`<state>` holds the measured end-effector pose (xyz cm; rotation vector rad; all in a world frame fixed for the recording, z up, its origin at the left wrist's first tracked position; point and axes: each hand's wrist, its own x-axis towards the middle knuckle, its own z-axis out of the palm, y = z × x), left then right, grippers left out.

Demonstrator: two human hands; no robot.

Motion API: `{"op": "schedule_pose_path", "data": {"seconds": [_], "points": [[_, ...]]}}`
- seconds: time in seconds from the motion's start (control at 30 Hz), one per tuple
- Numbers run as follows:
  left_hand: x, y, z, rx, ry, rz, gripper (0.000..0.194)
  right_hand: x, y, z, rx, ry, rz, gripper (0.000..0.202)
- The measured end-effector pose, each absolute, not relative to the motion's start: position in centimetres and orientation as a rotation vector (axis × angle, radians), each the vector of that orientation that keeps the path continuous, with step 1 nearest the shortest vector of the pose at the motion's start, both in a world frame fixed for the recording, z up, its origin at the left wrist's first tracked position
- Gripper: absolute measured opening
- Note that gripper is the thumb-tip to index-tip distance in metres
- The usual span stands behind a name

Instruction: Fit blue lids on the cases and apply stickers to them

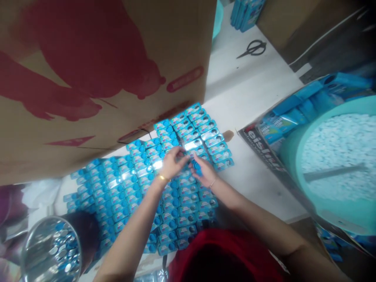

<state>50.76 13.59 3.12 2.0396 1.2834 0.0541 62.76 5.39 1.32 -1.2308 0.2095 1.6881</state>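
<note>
Rows of small flat blue boxes (143, 171) lie close together on the white table; many show a round blue disc at one end, others a dark round spot. Over the right-hand part of these rows, my left hand (174, 163) bends its fingers in a pinch; what they hold, if anything, is too small to make out. Close beside it, my right hand (205, 171) is closed round a blue round disc (196, 167), its thumb and finger tips near the left fingertips. At lower left, a metal bucket (26, 250) holds many loose blue and silver discs.
A large cardboard box (123, 78) with red print stands behind the rows. Black scissors (255, 48) lie on the white table (235, 86). At right, a turquoise tub (298, 164) holds white pellets and a scoop-like bar, beside a carton (261, 150) of blue packs.
</note>
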Motion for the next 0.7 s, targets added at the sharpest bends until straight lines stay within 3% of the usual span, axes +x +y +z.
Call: {"op": "schedule_pose_path", "data": {"seconds": [0.13, 0.2, 0.4, 0.57, 0.7], "points": [[50.1, 9.9, 3.5, 2.029, 1.178, 0.234, 0.010, 61.5, 4.5, 1.2, -1.220, 0.097, 1.669, 0.045], [50.0, 9.8, 3.0, 1.984, 1.341, 0.233, 0.013, 61.0, 4.0, 1.2, -1.211, 0.071, 1.678, 0.041], [50.8, 14.1, 1.5, 1.931, 1.692, -0.229, 0.010, 62.1, 2.6, 1.0, -1.028, 0.074, 1.826, 0.029], [52.3, 16.3, 1.0, 1.997, 1.669, -0.716, 0.029, 63.2, 1.6, 0.4, -1.045, -0.040, 1.863, 0.032], [52.5, 16.7, 0.7, 2.004, 1.686, -0.865, 0.042, 63.1, 1.4, 0.0, -1.140, -0.111, 1.814, 0.038]]}}
